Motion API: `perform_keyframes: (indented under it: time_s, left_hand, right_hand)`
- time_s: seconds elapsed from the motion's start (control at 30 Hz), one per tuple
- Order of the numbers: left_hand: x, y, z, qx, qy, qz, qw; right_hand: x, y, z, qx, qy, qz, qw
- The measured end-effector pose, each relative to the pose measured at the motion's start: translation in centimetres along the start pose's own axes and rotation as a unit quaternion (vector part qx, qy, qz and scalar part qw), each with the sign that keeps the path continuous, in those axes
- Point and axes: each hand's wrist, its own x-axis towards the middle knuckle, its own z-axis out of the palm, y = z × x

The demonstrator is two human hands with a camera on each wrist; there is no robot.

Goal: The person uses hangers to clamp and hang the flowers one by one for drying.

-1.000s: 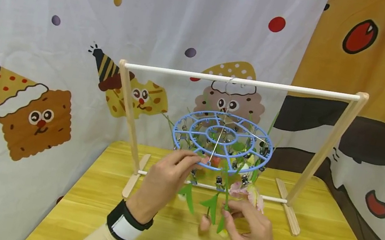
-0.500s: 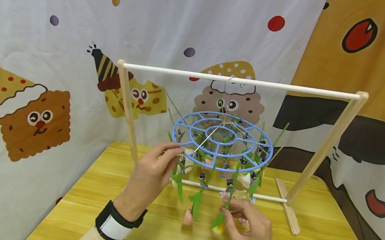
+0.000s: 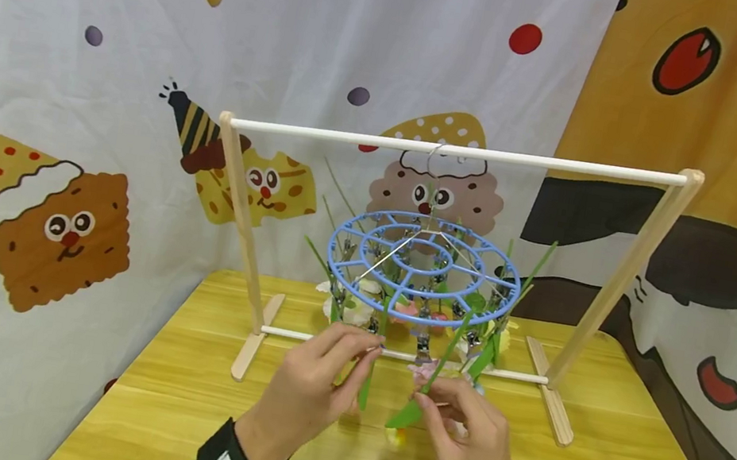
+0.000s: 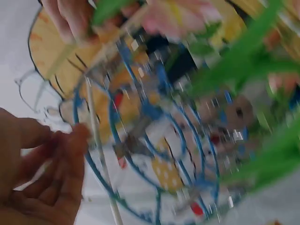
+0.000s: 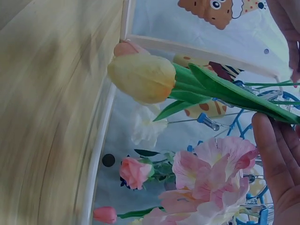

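Observation:
A blue round clip hanger (image 3: 415, 319) hangs from a white rod, with artificial flowers hanging head-down from its clips. My right hand (image 3: 475, 444) pinches the green stem of a yellow tulip (image 5: 143, 78), whose bloom points down toward the table. My left hand (image 3: 315, 386) is just below the hanger's front rim, beside a clip and a green leaf (image 3: 365, 386). Its thumb and fingertips are close together; blur hides whether anything is between them. A pink ruffled flower (image 5: 213, 173) and a pink rose (image 5: 135, 172) hang near the right hand in the right wrist view.
The wooden frame's white top rod (image 3: 326, 133) crosses above the hanger. Frame feet (image 3: 549, 391) stand on the wooden table (image 3: 609, 445). A printed cloth (image 3: 122, 6) covers the wall behind. A metal clip (image 3: 423, 345) dangles at the hanger's front.
The hanger has turned, its front flowers shifting left. My left hand has left the rim and come down and right. My right hand still holds the tulip, now slightly farther left.

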Motion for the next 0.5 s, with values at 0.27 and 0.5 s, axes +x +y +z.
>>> perform_keyframes:
  time_s: [0.27, 0.5]
  left_hand:
    - [0.7, 2.4, 3.6, 0.014, -0.097, -0.09, 0.9911]
    - [1.5, 2.8, 5.2, 0.022, -0.113, -0.138, 0.9838]
  right_hand:
    - [0.0, -0.3, 0.4, -0.004, 0.006, 0.05, 0.999]
    - [0.1, -0.2, 0.6, -0.017, 0.017, 0.055, 0.998]
